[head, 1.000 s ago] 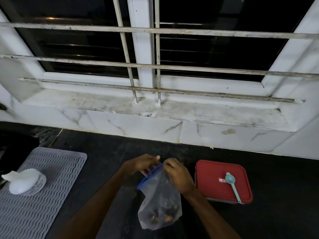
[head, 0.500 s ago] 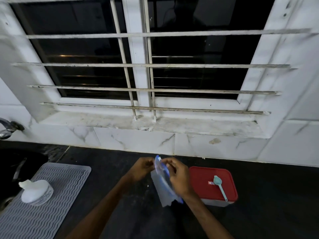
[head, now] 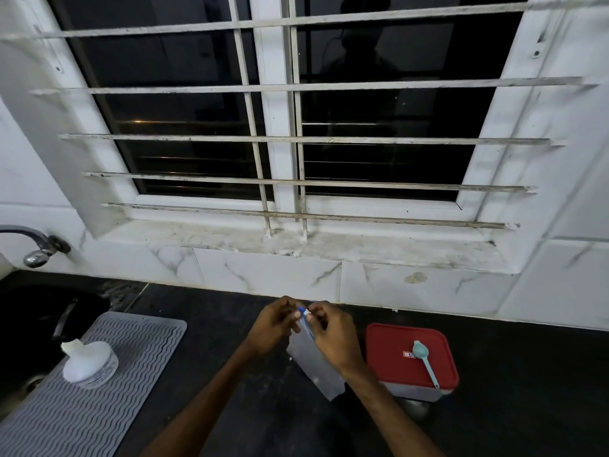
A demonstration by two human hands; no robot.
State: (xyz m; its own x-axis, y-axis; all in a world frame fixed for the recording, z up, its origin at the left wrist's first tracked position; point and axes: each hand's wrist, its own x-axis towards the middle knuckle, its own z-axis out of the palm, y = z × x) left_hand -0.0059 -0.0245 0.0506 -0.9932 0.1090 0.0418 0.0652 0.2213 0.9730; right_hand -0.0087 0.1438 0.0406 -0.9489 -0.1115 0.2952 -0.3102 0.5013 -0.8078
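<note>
A clear plastic zip bag (head: pixel 313 367) with a blue seal strip hangs above the black counter (head: pixel 230 407). My left hand (head: pixel 273 324) and my right hand (head: pixel 333 334) both pinch the blue top edge, fingertips close together. The bag hangs flat below the hands, turned edge-on; its contents cannot be made out. To the right, a box with a red lid (head: pixel 395 354) stands on the counter, and a light blue spoon (head: pixel 426 362) lies on the lid.
A grey ribbed mat (head: pixel 99 390) lies at the left with a white bottle (head: pixel 89 361) on it. A dark sink (head: pixel 33 324) and a tap (head: pixel 39 249) are at the far left. A barred window and a marble sill (head: pixel 296 242) rise behind the counter.
The bag was open and hanging full-faced; it has turned edge-on and flattened, and both hands have come together at its blue top edge. The camera has tilted up.
</note>
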